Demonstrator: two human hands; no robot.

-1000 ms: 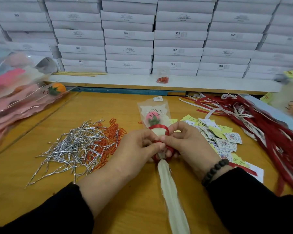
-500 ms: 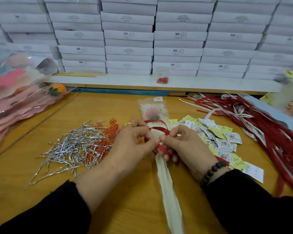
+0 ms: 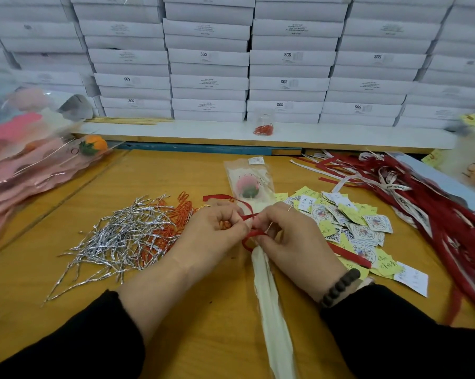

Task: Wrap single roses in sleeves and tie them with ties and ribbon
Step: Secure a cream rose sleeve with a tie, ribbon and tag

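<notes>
bare wooden table (image 3: 176, 335) open in front of both sleeves, silver ties (image 3: 118, 239) blocking left, paper tags (image 3: 348, 222) and ribbon heap (image 3: 433, 212) crowding right (tags touch ribbons), stacked boxes (image 3: 209, 80) walling off the back

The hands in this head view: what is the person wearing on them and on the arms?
Both arms have black long sleeves. The left hand wears a gold ring; the right hand wears a thin ring, with a bracelet of dark round beads at its wrist.
</notes>
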